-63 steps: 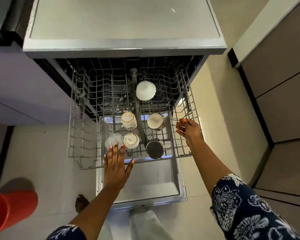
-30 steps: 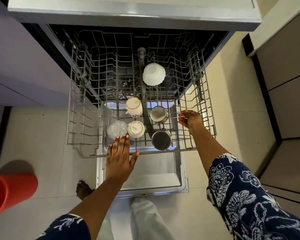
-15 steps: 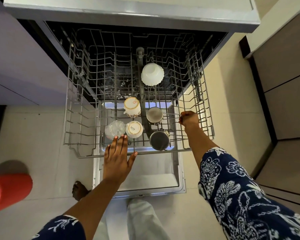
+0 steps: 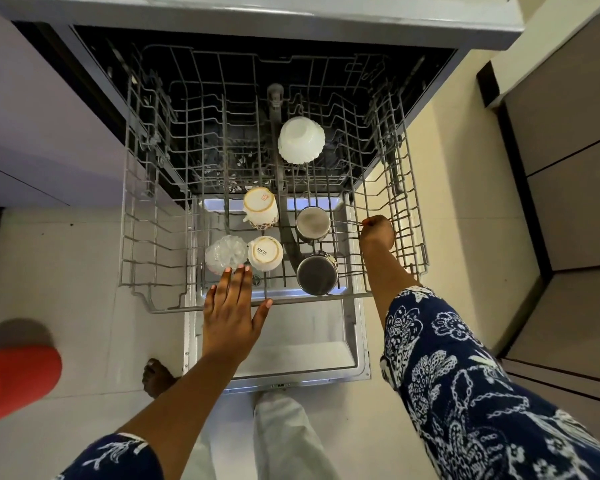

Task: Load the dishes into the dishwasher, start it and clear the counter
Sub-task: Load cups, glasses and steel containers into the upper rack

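Nearest the camera, two dark floral sleeves (image 4: 465, 393) and a pale trouser leg (image 4: 284, 434) showed, with a bare foot (image 4: 156, 377) on the tiled floor (image 4: 66, 271) and a red bin (image 4: 14, 379) at the left edge. The dishwasher door (image 4: 291, 344) lay folded down flat, and the wire rack (image 4: 160, 237) stood pulled out above it. The left hand (image 4: 231, 317) lay flat over the rack's front rail, fingers straight and slightly spread and the thumb out to the side, holding nothing. Its fingertips reached just short of an upturned glass (image 4: 226, 254); whether they touched it could not be told. Just beside the glass, to the right, sat an upside-down cup (image 4: 265, 253) with lettering on its base. Across the centre spine, at the rack's front, stood a steel cup (image 4: 317, 274). Behind this row a second cup (image 4: 260, 207) lay tilted on the left of the spine and a second steel cup (image 4: 313, 223) stood on the right. The right hand (image 4: 378, 232), fingers curled, pinched the end of a thin wire (image 4: 347, 222) of the rack that ran toward that second steel cup. Farther back, well apart from the cups, a white bowl (image 4: 301, 140) rested upside down just right of the spine. The rack's rear ran into the dark dishwasher (image 4: 94, 60), beneath a grey worktop (image 4: 291, 15).
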### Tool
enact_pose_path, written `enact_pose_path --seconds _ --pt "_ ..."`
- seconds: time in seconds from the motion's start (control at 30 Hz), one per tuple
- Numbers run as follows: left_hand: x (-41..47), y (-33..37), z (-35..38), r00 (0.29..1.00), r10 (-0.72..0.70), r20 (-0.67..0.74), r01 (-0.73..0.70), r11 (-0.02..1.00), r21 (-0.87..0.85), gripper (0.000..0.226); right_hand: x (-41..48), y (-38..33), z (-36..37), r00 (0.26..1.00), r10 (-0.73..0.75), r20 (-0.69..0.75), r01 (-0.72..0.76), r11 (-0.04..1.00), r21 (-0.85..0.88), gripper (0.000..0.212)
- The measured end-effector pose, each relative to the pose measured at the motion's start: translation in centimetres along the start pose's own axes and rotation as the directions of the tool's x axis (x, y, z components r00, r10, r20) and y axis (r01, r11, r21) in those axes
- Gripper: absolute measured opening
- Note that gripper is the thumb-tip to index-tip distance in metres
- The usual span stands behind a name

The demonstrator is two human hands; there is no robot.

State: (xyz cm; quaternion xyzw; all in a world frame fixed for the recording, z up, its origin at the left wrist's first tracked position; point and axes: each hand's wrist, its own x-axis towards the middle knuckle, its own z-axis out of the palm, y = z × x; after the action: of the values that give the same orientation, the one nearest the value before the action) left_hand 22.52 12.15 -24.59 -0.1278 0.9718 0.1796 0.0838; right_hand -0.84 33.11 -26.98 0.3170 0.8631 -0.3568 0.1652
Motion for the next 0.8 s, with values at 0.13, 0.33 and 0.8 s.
enact_pose_path --seconds 0.13,0.33,0.8 --pt "0.0 -0.1 0.2 1.000 0.005 -0.012 -0.005 1.000 -0.004 0.075 -0.7 0.0 -0.5 0.999 -0.041 0.010 0.042 0.997 -0.066 0.030" --pt "-0.1 -0.1 0.0 1.000 0.015 0.007 -0.015 0.999 -0.037 0.074 -4.2 0.4 -2.0 0.987 -0.159 0.010 0.159 0.975 -0.153 0.042" --pt "1.0 -5.9 -16.8 0.994 -0.043 -0.104 -0.006 0.901 -0.434 0.063 -22.0 -5.6 -0.4 0.585 -0.796 0.157 0.811 0.566 -0.149 0.024"
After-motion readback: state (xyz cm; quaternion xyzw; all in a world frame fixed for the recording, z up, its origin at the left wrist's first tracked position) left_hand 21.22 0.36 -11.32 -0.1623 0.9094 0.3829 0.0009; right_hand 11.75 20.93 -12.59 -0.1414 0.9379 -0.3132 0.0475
